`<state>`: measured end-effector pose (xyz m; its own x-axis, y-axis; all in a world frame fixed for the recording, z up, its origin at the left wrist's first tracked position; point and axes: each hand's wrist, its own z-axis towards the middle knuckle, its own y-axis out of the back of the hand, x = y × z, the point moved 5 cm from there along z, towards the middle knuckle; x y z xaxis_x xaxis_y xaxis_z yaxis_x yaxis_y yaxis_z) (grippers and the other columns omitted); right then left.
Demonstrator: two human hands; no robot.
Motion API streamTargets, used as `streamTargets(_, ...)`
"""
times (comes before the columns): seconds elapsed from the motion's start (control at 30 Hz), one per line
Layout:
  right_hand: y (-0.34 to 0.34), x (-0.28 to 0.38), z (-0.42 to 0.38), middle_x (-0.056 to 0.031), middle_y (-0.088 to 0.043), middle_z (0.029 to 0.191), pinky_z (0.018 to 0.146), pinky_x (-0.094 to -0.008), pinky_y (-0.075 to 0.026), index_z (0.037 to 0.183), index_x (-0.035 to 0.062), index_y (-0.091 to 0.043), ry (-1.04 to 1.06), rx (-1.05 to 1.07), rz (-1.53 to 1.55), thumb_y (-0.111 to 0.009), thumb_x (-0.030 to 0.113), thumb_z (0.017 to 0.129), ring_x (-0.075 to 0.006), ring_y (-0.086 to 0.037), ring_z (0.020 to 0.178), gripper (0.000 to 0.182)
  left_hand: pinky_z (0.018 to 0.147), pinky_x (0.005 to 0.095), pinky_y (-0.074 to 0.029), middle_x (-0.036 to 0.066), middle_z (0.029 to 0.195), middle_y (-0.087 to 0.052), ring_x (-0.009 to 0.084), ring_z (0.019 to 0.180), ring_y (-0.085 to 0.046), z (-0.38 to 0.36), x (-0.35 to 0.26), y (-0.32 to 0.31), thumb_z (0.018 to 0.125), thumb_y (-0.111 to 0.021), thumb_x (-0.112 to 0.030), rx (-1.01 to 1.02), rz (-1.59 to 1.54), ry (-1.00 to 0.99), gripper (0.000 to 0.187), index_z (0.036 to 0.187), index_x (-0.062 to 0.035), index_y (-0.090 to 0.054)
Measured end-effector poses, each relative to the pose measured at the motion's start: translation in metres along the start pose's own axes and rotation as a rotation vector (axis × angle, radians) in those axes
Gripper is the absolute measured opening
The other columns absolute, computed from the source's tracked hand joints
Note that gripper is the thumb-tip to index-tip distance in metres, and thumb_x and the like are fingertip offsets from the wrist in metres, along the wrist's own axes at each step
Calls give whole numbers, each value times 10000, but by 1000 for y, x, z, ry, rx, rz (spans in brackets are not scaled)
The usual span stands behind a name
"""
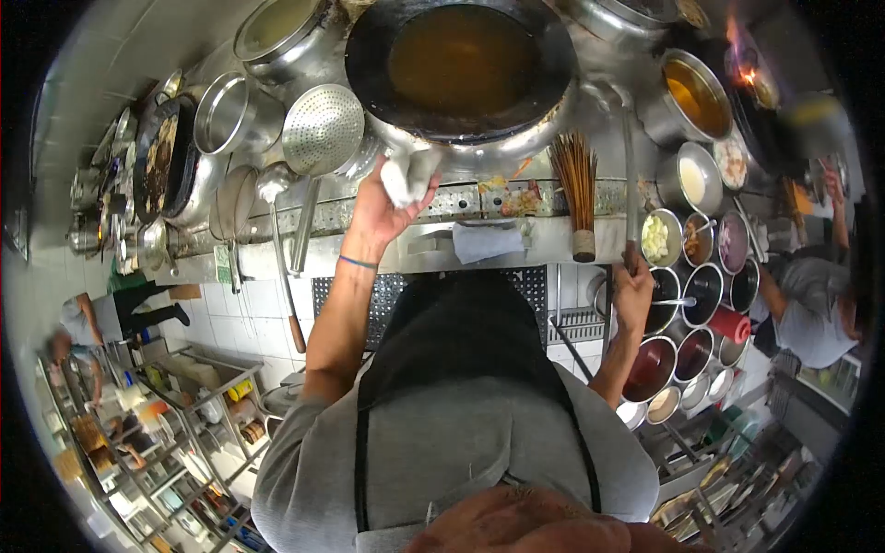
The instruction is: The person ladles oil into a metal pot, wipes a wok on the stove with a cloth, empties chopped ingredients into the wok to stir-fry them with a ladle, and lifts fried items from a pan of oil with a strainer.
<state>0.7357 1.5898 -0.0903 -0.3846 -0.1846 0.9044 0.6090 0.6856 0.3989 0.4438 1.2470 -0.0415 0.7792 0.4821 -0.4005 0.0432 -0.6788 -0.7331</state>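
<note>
My left hand point(385, 214) is closed on a folded white cloth point(411, 175) at the near rim of a large black wok point(369, 83). Brownish liquid point(464, 57) lies in the wok. On the right, my right hand point(632, 293) grips the wooden end of a long metal-handled utensil point(631, 175). Its far end reaches up beside the wok, and I cannot make out its head clearly. Between the hands, a bamboo wok brush point(577, 189) leans on the counter edge. A second folded white cloth point(489, 242) lies on the counter front.
Left of the wok are a perforated strainer point(323, 130), a ladle point(274, 184) and a metal pot point(221, 115). Several ingredient bowls, among them chopped pale vegetables point(654, 238), stand at right near a red container point(730, 324). A flame point(749, 77) burns at far right, near another person point(811, 300).
</note>
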Motion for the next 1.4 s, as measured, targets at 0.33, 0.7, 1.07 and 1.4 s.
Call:
streamTargets(0.33, -65, 133, 64, -6, -522, 684, 490, -243, -402, 1104, 19, -548, 112, 161, 288, -596, 112, 934, -83, -493, 548, 200, 626, 374, -482, -11, 872, -629, 166, 738, -584, 88, -4, -16, 928, -642, -370, -33, 235, 96, 169, 935, -206, -603)
streamTargets(0.7, -105, 298, 258, -213, -628, 1214, 966, -490, -456, 1360, 161, -540, 394, -146, -874, -571, 355, 910, -405, -564, 1175, 492, 859, 455, -485, 20, 917, -601, 209, 855, -553, 99, -13, -19, 831, -776, -312, -125, 106, 207, 291, 1004, -173, -588)
streamTargets(1.07, -162, 370, 325, -221, -640, 1189, 980, -466, -456, 1295, 131, -605, 530, 72, -1311, -611, 279, 859, -419, -585, 1139, 460, 646, 398, -577, 92, 812, -632, 251, 755, -639, 137, 0, 3, 928, -538, -150, -2, 159, 157, 120, 867, -75, -609)
streamTargets(1.4, -168, 416, 252, -249, -639, 1163, 979, -464, -460, 1209, 41, -634, 714, 177, -1336, -595, 247, 838, -406, -602, 1110, 426, 515, 367, -446, 50, 780, -629, 195, 661, -600, 116, 28, 1, 891, -548, -178, -43, 66, -66, 77, 924, -134, -601)
